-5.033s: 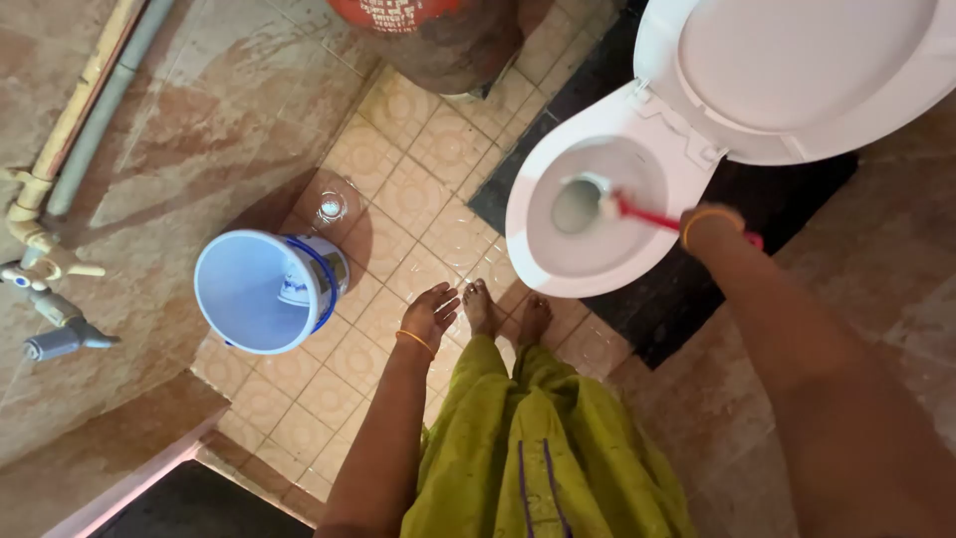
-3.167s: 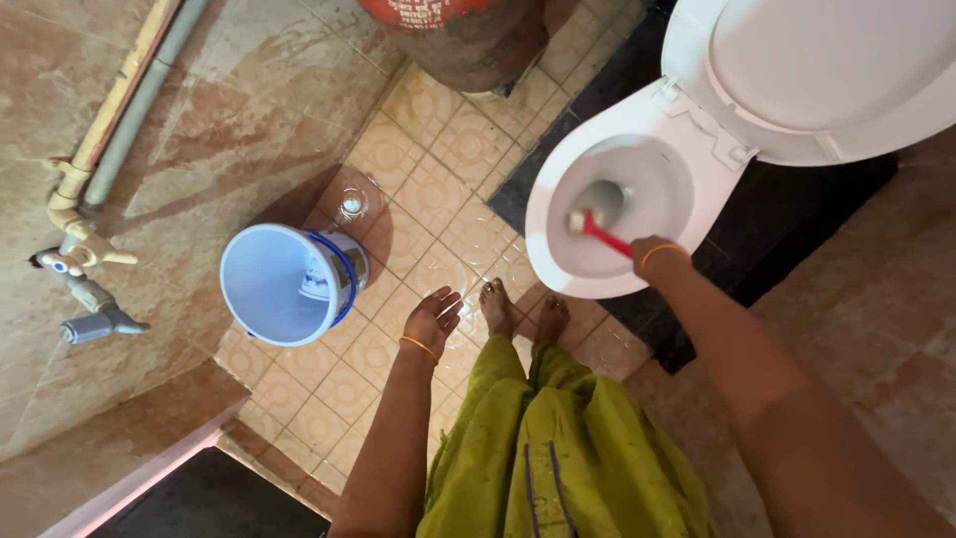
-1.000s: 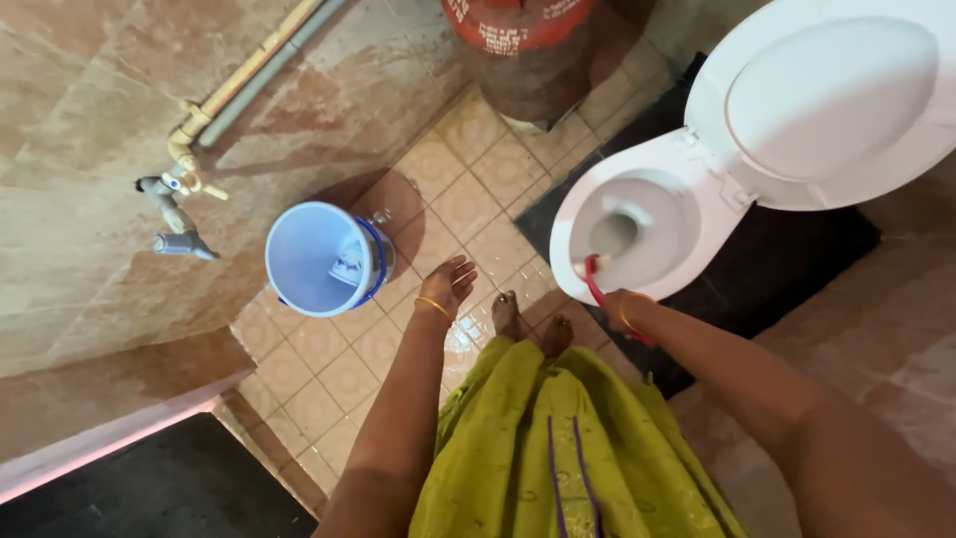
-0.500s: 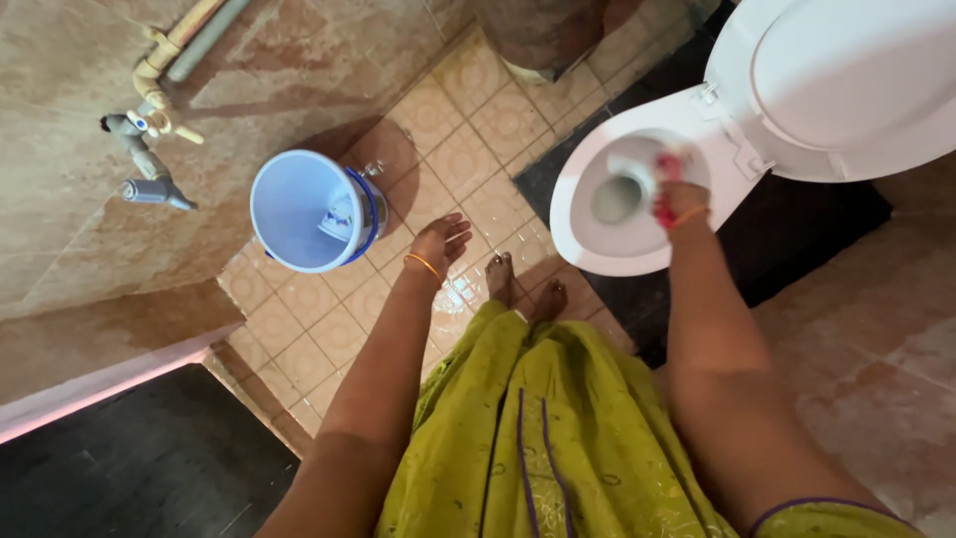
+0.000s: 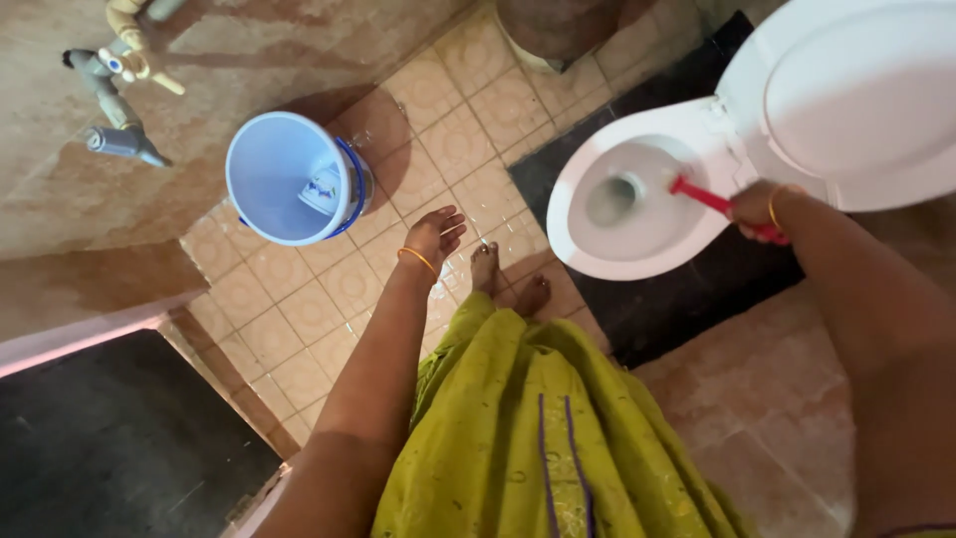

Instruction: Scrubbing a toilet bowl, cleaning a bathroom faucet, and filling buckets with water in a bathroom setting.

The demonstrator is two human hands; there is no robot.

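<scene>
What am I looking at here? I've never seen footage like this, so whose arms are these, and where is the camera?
There is no machine: a person wears the camera on their head, and it looks straight down at their own arms, green garment and bare feet. The right hand grips a red-handled toilet brush that reaches into the white toilet bowl, whose lid is up. The left hand is open, holds nothing and hangs above the tiled floor. Nearest to it stands a blue bucket below the wall taps.
</scene>
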